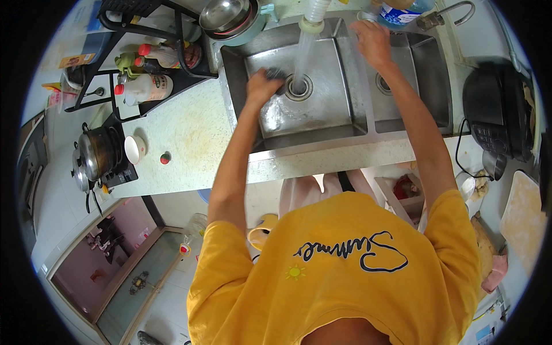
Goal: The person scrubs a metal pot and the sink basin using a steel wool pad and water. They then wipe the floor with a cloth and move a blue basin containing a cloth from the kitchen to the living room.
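Observation:
My left hand (259, 88) is closed around a dark scrubber (276, 74), inside the large left basin of the stainless steel double sink (310, 118). Just right of it, water (302, 51) streams from a white corrugated faucet nozzle (314, 19) onto the round drain (298, 87). My right hand (374, 43) reaches to the back of the sink, over the divider and the smaller right basin. Its fingertips are at a small pale fitting (366, 16); whether they grip it is unclear. A bottle of blue liquid (401, 15) stands close behind that hand.
Stacked metal bowls (226, 17) sit behind the left basin. Left are a black rack (181, 39) with several bottles, a white cup (135, 149), a small red-and-green object (165, 158) and a lidded pot (97, 151). A black rice cooker (496, 110) stands right of the sink.

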`<control>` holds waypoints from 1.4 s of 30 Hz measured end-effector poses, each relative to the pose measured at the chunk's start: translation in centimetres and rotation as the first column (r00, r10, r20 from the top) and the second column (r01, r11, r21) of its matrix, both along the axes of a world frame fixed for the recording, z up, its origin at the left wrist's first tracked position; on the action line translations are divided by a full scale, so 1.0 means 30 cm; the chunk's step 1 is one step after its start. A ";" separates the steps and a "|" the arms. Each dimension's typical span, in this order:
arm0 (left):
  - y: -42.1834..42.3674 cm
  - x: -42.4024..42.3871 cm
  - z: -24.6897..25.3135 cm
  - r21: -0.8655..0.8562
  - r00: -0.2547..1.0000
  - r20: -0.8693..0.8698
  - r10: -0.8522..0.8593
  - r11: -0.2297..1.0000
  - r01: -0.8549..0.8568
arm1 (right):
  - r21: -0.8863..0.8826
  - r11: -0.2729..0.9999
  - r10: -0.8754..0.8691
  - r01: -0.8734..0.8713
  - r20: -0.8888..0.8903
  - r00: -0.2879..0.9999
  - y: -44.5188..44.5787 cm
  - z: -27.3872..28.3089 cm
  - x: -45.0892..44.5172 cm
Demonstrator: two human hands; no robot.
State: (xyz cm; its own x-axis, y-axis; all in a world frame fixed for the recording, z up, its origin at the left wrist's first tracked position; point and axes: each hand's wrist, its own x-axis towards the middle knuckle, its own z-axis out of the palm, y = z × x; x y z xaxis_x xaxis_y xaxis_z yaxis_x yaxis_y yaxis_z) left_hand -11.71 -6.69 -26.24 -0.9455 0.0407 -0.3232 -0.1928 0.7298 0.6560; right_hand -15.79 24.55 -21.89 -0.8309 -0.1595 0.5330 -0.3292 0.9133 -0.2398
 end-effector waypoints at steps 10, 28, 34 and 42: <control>0.242 -0.227 0.105 0.512 0.951 -0.165 0.261 0.847 -0.144 | -0.002 0.999 0.033 -0.033 0.104 0.994 -0.027 0.005 -0.008; 0.314 0.049 0.266 0.587 0.925 0.377 -0.042 0.783 -0.203 | -0.782 0.621 0.346 0.041 0.321 0.882 -0.189 0.046 0.287; 0.462 0.129 0.382 0.744 0.866 0.470 -0.169 0.604 -0.286 | -0.843 0.386 0.452 0.374 0.527 0.720 -0.003 0.122 0.447; 0.444 0.154 0.387 0.682 0.952 0.282 -0.118 0.723 -0.112 | -0.993 -0.047 0.457 0.110 0.076 0.886 0.439 0.367 0.356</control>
State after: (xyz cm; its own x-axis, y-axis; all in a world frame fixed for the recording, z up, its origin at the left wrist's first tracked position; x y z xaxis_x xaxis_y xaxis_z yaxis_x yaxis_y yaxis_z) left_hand -7.08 6.62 -14.62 -0.8129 0.3612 -0.4568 -0.4517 0.1041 0.8861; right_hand -5.10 37.73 -10.89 -0.9938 0.1015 0.0462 -0.0838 -0.4066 -0.9098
